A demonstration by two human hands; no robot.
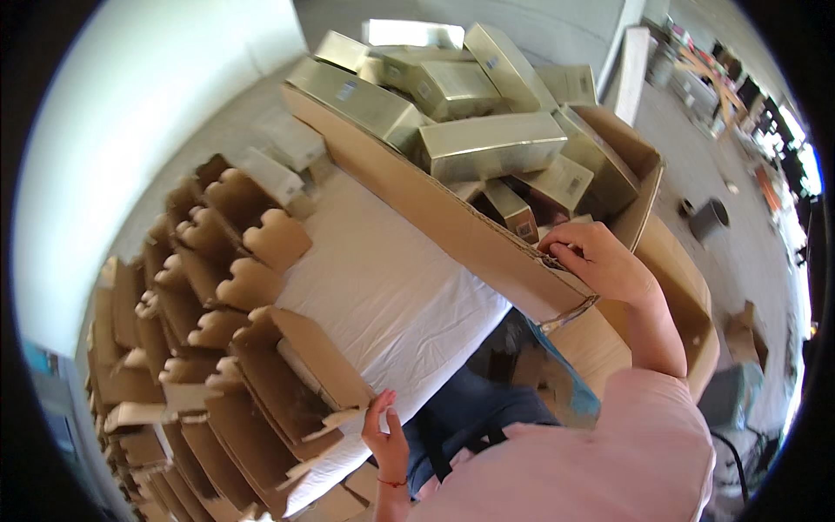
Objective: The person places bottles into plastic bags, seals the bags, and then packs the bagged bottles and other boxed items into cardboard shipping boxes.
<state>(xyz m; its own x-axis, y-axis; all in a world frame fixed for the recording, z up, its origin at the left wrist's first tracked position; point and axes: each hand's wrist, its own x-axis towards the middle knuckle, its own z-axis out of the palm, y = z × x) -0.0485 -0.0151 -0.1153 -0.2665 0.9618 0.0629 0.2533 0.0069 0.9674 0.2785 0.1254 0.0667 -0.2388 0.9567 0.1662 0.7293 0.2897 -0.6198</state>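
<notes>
Carton, brown, open-topped: upper centre of the frame, running aslant from upper left toward right of centre, on or against the bench with its white cloth cover.

Contents: gold boxes, many, heaped at mixed angles, some above the rim.

Right hand: right of centre, at the carton's near corner. Grip: fingers and thumb closed over the rim, apparently clamped on the cardboard; no gold box visible in it.

Left hand: lower centre. Grip: fingers and thumb apart, holding nothing; fingertips at the end of a tray, contact uncertain.

Trays: brown card, notched ends, ranked across the left of the frame.

Step in hand, by judgement: the carton is being steadied or positioned beside the trays. A next move on the boxes would call for freeing the right grip from the rim; one on the carton, for a firm hold there.

Outlying: second carton, right of the frame; grey bucket, farther right, on the floor.
</notes>
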